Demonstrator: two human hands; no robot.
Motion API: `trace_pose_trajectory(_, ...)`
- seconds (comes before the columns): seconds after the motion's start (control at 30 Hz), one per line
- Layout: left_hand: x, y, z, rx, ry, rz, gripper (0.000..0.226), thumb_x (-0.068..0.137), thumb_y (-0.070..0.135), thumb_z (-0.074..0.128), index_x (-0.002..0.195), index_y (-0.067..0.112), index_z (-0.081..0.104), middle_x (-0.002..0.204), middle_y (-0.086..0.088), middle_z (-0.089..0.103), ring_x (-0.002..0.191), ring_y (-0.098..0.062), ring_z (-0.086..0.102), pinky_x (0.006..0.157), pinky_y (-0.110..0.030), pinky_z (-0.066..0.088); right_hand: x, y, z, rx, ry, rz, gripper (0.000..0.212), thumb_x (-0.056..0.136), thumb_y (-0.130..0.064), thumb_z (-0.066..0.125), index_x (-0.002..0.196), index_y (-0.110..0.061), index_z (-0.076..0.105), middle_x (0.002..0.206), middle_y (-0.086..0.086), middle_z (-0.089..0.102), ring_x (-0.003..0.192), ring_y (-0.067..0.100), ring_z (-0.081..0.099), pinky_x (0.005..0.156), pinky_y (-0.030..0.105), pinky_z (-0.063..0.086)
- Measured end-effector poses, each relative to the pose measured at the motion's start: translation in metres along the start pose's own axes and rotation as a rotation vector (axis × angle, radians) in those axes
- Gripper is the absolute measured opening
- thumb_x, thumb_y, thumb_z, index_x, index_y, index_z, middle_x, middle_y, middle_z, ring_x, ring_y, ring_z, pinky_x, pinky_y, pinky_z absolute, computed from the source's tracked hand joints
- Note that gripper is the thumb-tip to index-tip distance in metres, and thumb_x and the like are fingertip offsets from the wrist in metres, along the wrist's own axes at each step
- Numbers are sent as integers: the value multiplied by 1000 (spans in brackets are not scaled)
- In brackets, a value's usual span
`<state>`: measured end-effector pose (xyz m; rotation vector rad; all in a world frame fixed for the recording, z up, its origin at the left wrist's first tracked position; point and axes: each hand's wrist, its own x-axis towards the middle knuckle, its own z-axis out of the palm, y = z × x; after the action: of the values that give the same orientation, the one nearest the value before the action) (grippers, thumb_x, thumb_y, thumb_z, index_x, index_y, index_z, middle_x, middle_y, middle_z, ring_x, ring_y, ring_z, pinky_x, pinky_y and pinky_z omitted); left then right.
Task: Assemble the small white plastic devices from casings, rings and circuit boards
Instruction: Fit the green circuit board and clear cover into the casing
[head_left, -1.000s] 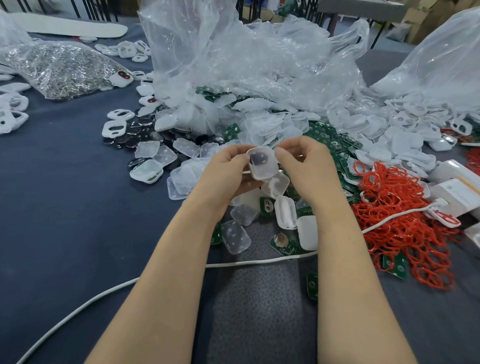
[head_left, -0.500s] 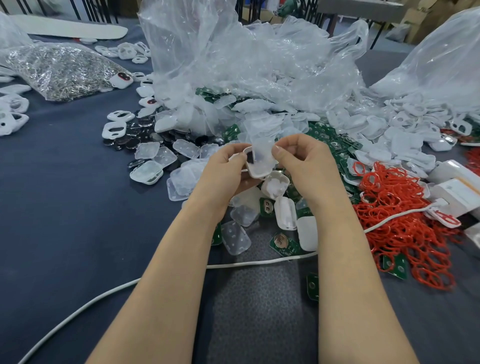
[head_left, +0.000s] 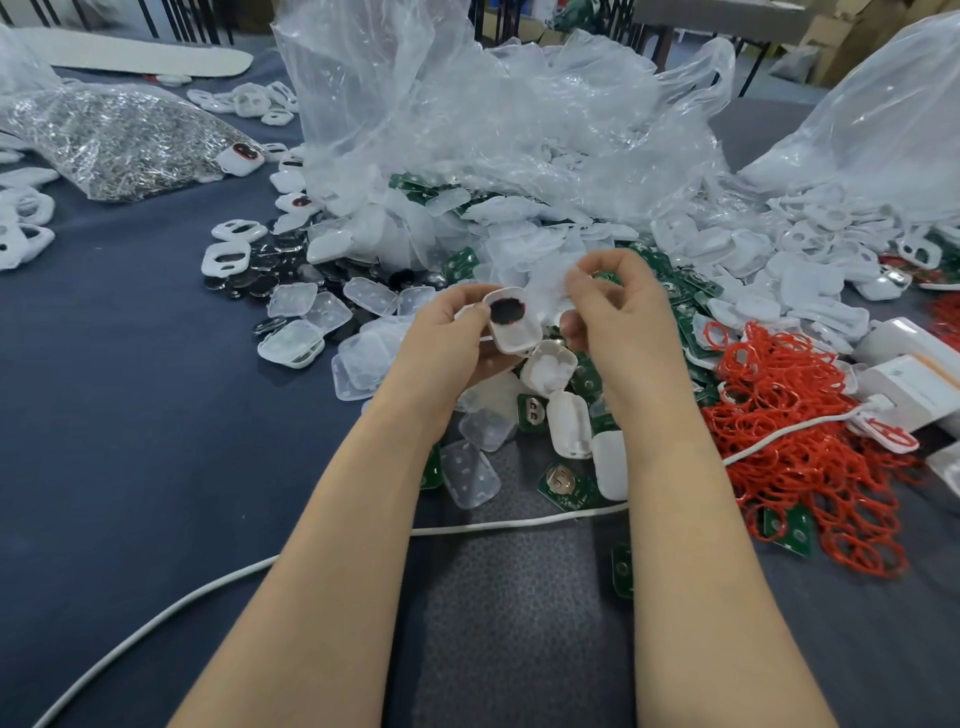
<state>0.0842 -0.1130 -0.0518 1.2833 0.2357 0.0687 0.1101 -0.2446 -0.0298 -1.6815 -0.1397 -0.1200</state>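
The left hand (head_left: 457, 332) grips a white casing (head_left: 511, 325) between thumb and fingers, lifted above the table (head_left: 130, 415) and tilted so that its open side faces the camera; inside the casing sits a dark round part with a small red edge. The right hand (head_left: 623, 322) is just beside it, with fingers curled and thumb close to the forefinger; a pale translucent piece (head_left: 545, 280) shows blurred at its fingertips, and I cannot tell if the hand really pinches it. The two hands are near but not touching.

Under the hands lie more white casings, some closed, mixed with green circuit boards (head_left: 561, 483) (one board shows a round metal contact). To the right is a big heap of red rings (head_left: 789, 415); beyond it stand white boxes (head_left: 924, 384). To the left of the hands lie clear covers (head_left: 311, 306) and dark round discs (head_left: 270, 270). A white cable (head_left: 519, 522) runs across the table under both forearms, over a grey mat (head_left: 519, 623). Behind everything stand crumpled plastic bags (head_left: 493, 130) with many white parts spilling out; far left lies a bag of metal parts (head_left: 119, 140).
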Motion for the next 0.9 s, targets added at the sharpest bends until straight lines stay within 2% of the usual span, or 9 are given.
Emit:
trace_pose_trajectory(0.1,0,0,0,1,-3,-6,27,100,6,42,90,18,64,82,0,72,69,-10,71,61,-22,56,-1,-1,-4,144,43,54,16,97,-13,52,85,-23,53,51,-12,57,43,4,47,45,18,42)
trace_pose_trajectory(0.17,0,0,-1,-2,0,-6,27,100,5,42,90,18,63,81,1,72,69,-9,71,61,-22,56,0,0,-4,155,41,91,16,97,-11,52,85,-21,57,55,-10,57,42,3,48,46,17,43)
trace_pose_trajectory(0.3,1,0,0,-3,3,-6,25,100,6,43,89,19,63,79,2,72,69,-9,70,61,-22,56,2,1,-5,180,-76,130,20,96,-2,50,91,-15,64,77,2,61,54,3,57,54,16,49)
trace_pose_trajectory(0.5,0,0,0,-14,3,-7,26,100,6,40,92,18,62,83,1,73,70,-10,71,62,-23,56,5,5,-7,167,-119,91,20,87,4,61,96,-13,65,78,-2,70,70,9,66,73,25,55)
trace_pose_trajectory(0.63,0,0,0,-6,-3,-5,25,100,6,42,91,18,62,75,3,73,68,-10,70,62,-23,57,3,4,-10,98,-119,2,30,86,3,61,83,-25,71,79,-6,68,78,8,61,74,23,51)
trace_pose_trajectory(0.73,0,0,0,7,-2,-7,24,99,7,44,91,19,62,76,3,73,67,-10,70,62,-23,56,1,-1,-11,64,-156,-100,38,91,-3,56,77,-32,74,74,-14,65,75,6,56,74,24,53)
trace_pose_trajectory(0.83,-2,1,0,24,-14,-8,23,99,7,44,92,18,63,82,0,72,70,-12,70,63,-23,56,0,-5,-9,-7,-176,-177,36,95,-4,52,91,-35,69,77,-9,63,69,2,56,67,17,50)
trace_pose_trajectory(0.9,-3,1,1,32,-22,-9,24,100,7,42,93,18,62,86,-2,71,70,-12,70,63,-23,57,0,-4,-6,-87,-168,-207,28,94,-4,54,100,-30,61,81,-4,64,72,4,59,70,18,49)
